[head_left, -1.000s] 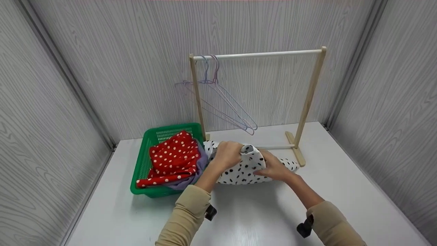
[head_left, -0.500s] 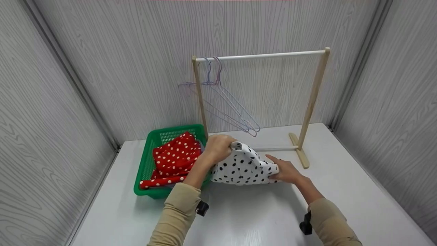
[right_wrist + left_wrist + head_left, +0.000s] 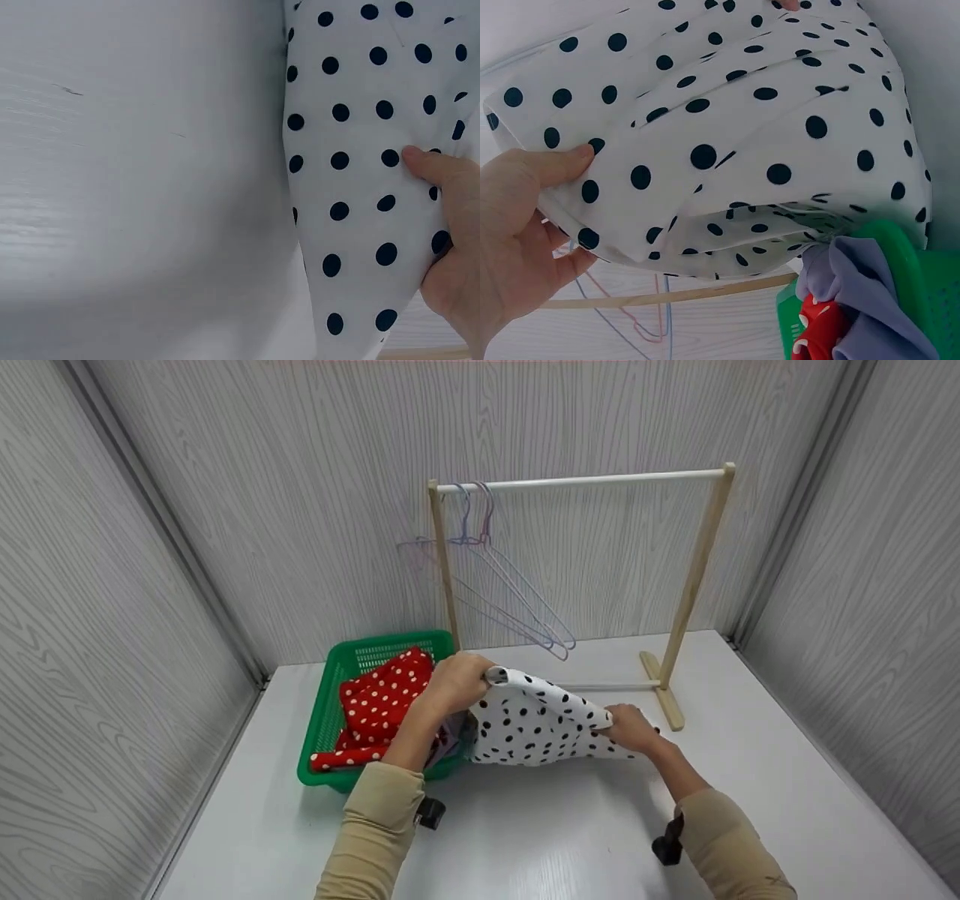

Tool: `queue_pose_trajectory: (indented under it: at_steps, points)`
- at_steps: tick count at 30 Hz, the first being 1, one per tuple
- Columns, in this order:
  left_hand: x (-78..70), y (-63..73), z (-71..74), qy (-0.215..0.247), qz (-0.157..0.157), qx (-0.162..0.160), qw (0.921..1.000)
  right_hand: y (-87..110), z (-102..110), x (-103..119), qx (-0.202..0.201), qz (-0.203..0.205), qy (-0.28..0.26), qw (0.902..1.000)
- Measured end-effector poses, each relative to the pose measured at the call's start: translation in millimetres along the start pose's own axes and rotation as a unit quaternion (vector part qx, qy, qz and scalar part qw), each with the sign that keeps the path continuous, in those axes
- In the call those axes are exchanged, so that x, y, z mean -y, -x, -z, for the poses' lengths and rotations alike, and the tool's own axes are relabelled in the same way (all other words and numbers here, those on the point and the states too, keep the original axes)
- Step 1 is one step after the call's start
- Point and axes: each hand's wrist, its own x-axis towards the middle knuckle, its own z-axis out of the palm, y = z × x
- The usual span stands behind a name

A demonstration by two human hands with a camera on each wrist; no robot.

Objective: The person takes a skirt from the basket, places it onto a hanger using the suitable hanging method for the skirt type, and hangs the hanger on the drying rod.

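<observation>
A white cloth garment with black dots (image 3: 532, 727) hangs between both hands, its lower edge near the table; its exact kind is hidden by the folds. My left hand (image 3: 457, 684) pinches its upper left edge, thumb (image 3: 566, 163) on the near side and fingers behind. At the right end of the upper edge, my right hand (image 3: 631, 727) grips the fabric. In the right wrist view the thumb (image 3: 427, 163) presses on the dotted cloth. Just left of the garment, a green basket (image 3: 319, 735) holds a red dotted cloth (image 3: 382, 701) and a purple cloth (image 3: 870, 292).
Behind the hands stands a rack with wooden posts (image 3: 694, 577) and a white rail (image 3: 600, 479). Several thin hangers (image 3: 517, 592) hang at its left end. Grained panels (image 3: 360, 510) enclose the white table (image 3: 540, 825) at the back and sides.
My left hand has moved left, carrying its edge of the dotted garment over the basket's side. My right hand has moved right along the cloth and now grips its upper edge, stretching it between the hands.
</observation>
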Motion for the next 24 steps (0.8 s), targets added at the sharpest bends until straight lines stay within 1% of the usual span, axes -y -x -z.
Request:
queue_pose_trajectory:
  at_steps: [3,6,7,9,10,11,13,14,16,17,18,19,20,21,22,23,24]
  points:
    - [3.0,0.6,5.1,0.001,0.031,-0.002,0.9995,-8.3,25,5,-0.043,-0.016,0.022,0.9987]
    - [3.0,-0.7,6.7,-0.015,0.064,-0.027,0.9975,-18.0,50,12,-0.086,-0.026,0.043,0.9950]
    - [2.1,-1.4,5.8,-0.019,0.075,-0.036,0.9963,-21.2,58,15,-0.104,-0.027,0.054,0.9928]
    - [-0.6,-2.7,2.6,-0.026,0.087,-0.062,0.9939,-26.7,72,21,-0.142,-0.030,0.072,0.9868]
    - [-2.0,-3.1,0.2,-0.029,0.087,-0.076,0.9928,-28.9,78,24,-0.169,-0.031,0.078,0.9820]
    - [-3.3,-3.5,-2.9,-0.029,0.081,-0.094,0.9918,-30.6,84,26,-0.203,-0.031,0.083,0.9752]
    - [-5.1,-3.6,-10.5,-0.026,0.058,-0.129,0.9896,-32.9,91,31,-0.278,-0.022,0.087,0.9563]
    - [-5.1,-3.5,-15.1,-0.025,0.041,-0.147,0.9880,-33.1,94,32,-0.317,-0.012,0.093,0.9438]
    - [-4.7,-3.5,-24.9,-0.028,-0.001,-0.177,0.9838,-30.6,97,32,-0.386,0.021,0.110,0.9156]
    - [-4.1,-3.2,-30.4,-0.032,-0.022,-0.188,0.9814,-28.0,97,31,-0.411,0.040,0.122,0.9025]
    - [-3.3,-2.5,-35.9,-0.039,-0.043,-0.196,0.9789,-24.5,98,29,-0.426,0.061,0.139,0.8920]
    - [-2.5,-1.9,-41.6,-0.049,-0.064,-0.201,0.9763,-20.3,97,26,-0.433,0.080,0.157,0.8841]
    - [-1.9,-0.9,-47.3,-0.062,-0.083,-0.202,0.9738,-15.4,97,22,-0.434,0.099,0.173,0.8787]
    - [-1.7,0.5,-52.9,-0.076,-0.103,-0.200,0.9713,-9.7,97,17,-0.427,0.116,0.188,0.8771]
    - [-1.8,2.4,-58.5,-0.089,-0.120,-0.193,0.9697,-3.6,98,12,-0.412,0.131,0.201,0.8790]
    - [-1.9,4.4,-64.5,-0.102,-0.136,-0.184,0.9681,3.0,98,8,-0.390,0.143,0.214,0.8844]
    - [-2.4,6.6,-70.3,-0.116,-0.152,-0.172,0.9665,9.6,99,3,-0.362,0.153,0.224,0.8919]
